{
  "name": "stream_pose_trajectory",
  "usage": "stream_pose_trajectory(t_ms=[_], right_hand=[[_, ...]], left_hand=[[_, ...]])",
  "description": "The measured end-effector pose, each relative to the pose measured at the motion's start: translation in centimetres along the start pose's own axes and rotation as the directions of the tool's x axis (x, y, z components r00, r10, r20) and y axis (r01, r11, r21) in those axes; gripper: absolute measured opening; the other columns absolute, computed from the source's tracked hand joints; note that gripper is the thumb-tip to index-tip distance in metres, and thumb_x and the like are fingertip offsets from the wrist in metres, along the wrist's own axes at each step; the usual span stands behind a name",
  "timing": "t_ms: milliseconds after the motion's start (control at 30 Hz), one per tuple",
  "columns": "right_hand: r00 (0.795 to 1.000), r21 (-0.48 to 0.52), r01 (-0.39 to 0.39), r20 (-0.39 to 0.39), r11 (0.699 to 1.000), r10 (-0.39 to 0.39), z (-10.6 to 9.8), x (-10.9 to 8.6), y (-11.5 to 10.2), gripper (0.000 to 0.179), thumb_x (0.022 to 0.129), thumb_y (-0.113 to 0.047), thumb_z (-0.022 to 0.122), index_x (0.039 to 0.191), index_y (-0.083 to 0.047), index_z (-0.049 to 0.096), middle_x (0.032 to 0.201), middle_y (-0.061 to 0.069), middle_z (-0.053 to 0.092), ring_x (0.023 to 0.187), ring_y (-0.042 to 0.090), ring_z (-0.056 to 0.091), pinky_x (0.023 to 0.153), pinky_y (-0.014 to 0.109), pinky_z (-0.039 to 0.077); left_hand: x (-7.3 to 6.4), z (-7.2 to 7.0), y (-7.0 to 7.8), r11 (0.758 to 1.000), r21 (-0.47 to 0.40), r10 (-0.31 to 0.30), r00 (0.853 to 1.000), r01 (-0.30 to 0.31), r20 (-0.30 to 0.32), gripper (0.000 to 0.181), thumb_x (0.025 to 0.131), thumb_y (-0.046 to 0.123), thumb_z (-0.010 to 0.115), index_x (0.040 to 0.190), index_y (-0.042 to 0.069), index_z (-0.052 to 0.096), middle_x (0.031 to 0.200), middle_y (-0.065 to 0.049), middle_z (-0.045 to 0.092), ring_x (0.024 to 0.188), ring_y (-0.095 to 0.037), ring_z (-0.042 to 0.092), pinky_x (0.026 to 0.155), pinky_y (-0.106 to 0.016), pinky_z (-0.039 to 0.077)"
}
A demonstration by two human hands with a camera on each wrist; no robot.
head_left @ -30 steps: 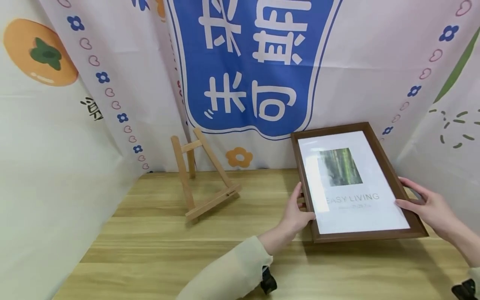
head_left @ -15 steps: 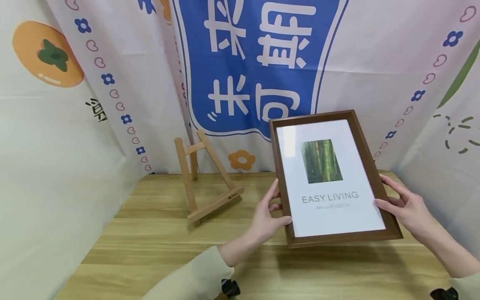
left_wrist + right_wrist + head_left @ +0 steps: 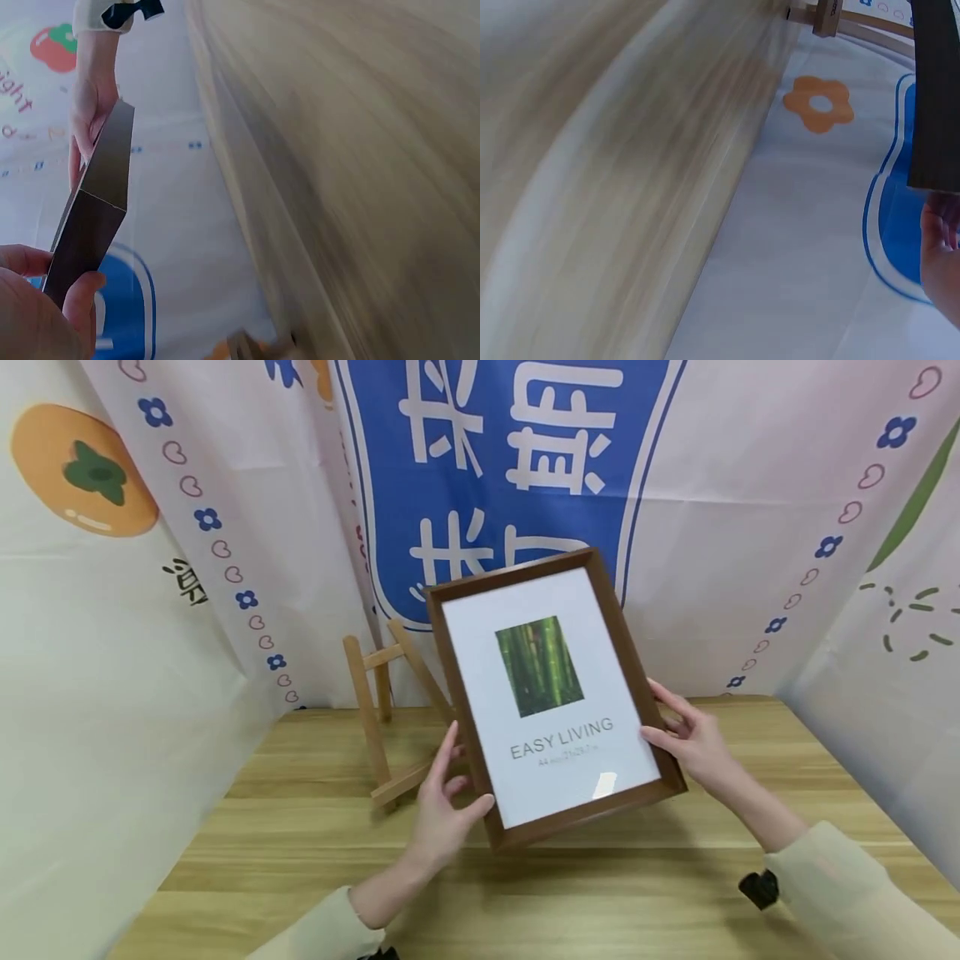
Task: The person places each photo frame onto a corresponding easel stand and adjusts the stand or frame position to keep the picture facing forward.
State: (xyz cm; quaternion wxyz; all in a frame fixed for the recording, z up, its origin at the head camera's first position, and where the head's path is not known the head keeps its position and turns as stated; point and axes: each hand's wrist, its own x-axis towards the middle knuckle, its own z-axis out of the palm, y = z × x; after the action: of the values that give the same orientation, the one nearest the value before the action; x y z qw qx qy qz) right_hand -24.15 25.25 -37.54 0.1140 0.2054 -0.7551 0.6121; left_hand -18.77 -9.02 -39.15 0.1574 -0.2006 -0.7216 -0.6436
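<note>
Between my two hands a brown picture frame (image 3: 551, 793) is held up off the table, tilted, with a small green bamboo photo and the words EASY LIVING on its white sheet. My left hand (image 3: 442, 814) grips its left side low down, thumb on the front. On the opposite side my right hand (image 3: 693, 739) pinches the frame's edge. A small wooden easel (image 3: 365, 718) stands on the table to the left, its right part hidden behind the picture frame. In the left wrist view the frame's edge (image 3: 94, 202) shows between both hands; the right wrist view shows its dark edge (image 3: 936, 105).
The wood-grain table (image 3: 300, 860) reaches back to a printed cloth backdrop (image 3: 705, 552) with a blue panel and flowers. Cloth side walls (image 3: 97, 693) enclose it left and right. A black strap piece (image 3: 759, 889) sits at the right cuff.
Both hands have carried the picture frame leftward from the right side of the table, raising and turning it more upright. It now overlaps the easel's right part, while the easel stays put.
</note>
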Motion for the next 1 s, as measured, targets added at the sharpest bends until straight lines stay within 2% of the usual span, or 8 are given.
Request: stream_pose_trajectory(t_ms=[100,200,367,433,600,767,900,1000], right_hand=[[0.998,0.065,0.013,0.058,0.998,-0.017,1.7,1.6,0.1,0.064,0.094,0.006,0.058,0.151,-0.003,0.031,0.142,0.024,0.036,0.11,0.002,0.056,0.083,0.023,0.054],[0.994,0.086,0.034,0.097,0.996,-0.042,3.3,3.0,0.2,0.063,0.094,0.009,0.055,0.151,0.0,0.029,0.145,0.027,0.034,0.118,0.016,0.054,0.088,0.021,0.051],[0.995,0.122,0.022,0.093,0.992,-0.033,6.1,5.2,0.1,0.064,0.092,0.013,0.055,0.15,-0.002,0.032,0.146,0.024,0.037,0.124,0.039,0.047,0.09,0.02,0.05],[0.996,0.15,0.014,0.089,0.989,-0.027,7.2,6.0,0.0,0.064,0.092,0.014,0.054,0.15,-0.003,0.033,0.145,0.022,0.038,0.125,0.041,0.046,0.09,0.021,0.05],[0.994,0.205,0.076,0.064,0.976,-0.09,9.7,7.9,-0.2,0.062,0.089,0.019,0.054,0.147,0.004,0.035,0.144,0.025,0.04,0.126,0.039,0.044,0.093,0.021,0.048],[0.991,0.24,0.128,0.009,0.962,-0.134,12.2,9.7,-0.2,0.061,0.086,0.024,0.051,0.144,0.008,0.037,0.145,0.026,0.04,0.127,0.038,0.043,0.094,0.021,0.046],[0.992,0.273,0.123,-0.02,0.954,-0.122,14.2,11.0,-0.2,0.061,0.087,0.025,0.049,0.144,0.007,0.038,0.148,0.022,0.038,0.124,0.041,0.047,0.093,0.024,0.048],[0.993,0.279,0.115,-0.045,0.953,-0.107,15.6,12.2,-0.1,0.06,0.088,0.024,0.049,0.144,0.005,0.04,0.147,0.02,0.041,0.12,0.041,0.051,0.093,0.027,0.049]], left_hand=[[-0.1,-1.8,-0.1,0.999,0.028,0.033,0.999,-0.031,-0.043,0.1,0.068,-0.024,0.069,0.154,0.005,0.025,0.148,-0.018,0.035,0.123,-0.031,0.039,0.09,-0.022,0.049],[-0.1,-3.5,-0.1,0.997,0.072,0.044,0.996,-0.039,-0.072,0.103,0.068,-0.026,0.068,0.154,0.009,0.024,0.15,-0.016,0.034,0.124,-0.03,0.04,0.091,-0.019,0.048],[0.3,-6.0,-0.3,0.994,0.1,0.053,0.994,-0.043,-0.099,0.103,0.069,-0.028,0.065,0.155,0.012,0.024,0.152,-0.016,0.03,0.118,-0.035,0.045,0.076,-0.016,0.053],[0.4,-6.8,-0.2,0.994,0.1,0.046,0.992,-0.035,-0.114,0.103,0.071,-0.028,0.064,0.155,0.013,0.023,0.15,-0.016,0.031,0.114,-0.038,0.047,0.061,-0.016,0.054],[0.6,-8.6,-0.2,0.993,0.116,0.027,0.984,-0.007,-0.174,0.102,0.073,-0.028,0.062,0.155,0.019,0.025,0.146,-0.012,0.034,0.11,-0.036,0.051,0.046,-0.018,0.051],[1.2,-10.0,-0.4,0.991,0.131,0.04,0.976,-0.012,-0.213,0.101,0.075,-0.027,0.061,0.155,0.023,0.025,0.141,-0.009,0.037,0.099,-0.027,0.057,0.046,-0.018,0.051],[1.7,-11.0,-0.6,0.987,0.159,0.045,0.965,-0.004,-0.258,0.101,0.077,-0.026,0.061,0.156,0.024,0.025,0.141,-0.008,0.037,0.098,-0.02,0.058,0.049,-0.016,0.051],[2.0,-11.6,-0.4,0.982,0.189,0.062,0.957,-0.007,-0.284,0.098,0.078,-0.026,0.06,0.156,0.021,0.024,0.143,-0.012,0.035,0.1,-0.021,0.056,0.053,-0.014,0.052]])
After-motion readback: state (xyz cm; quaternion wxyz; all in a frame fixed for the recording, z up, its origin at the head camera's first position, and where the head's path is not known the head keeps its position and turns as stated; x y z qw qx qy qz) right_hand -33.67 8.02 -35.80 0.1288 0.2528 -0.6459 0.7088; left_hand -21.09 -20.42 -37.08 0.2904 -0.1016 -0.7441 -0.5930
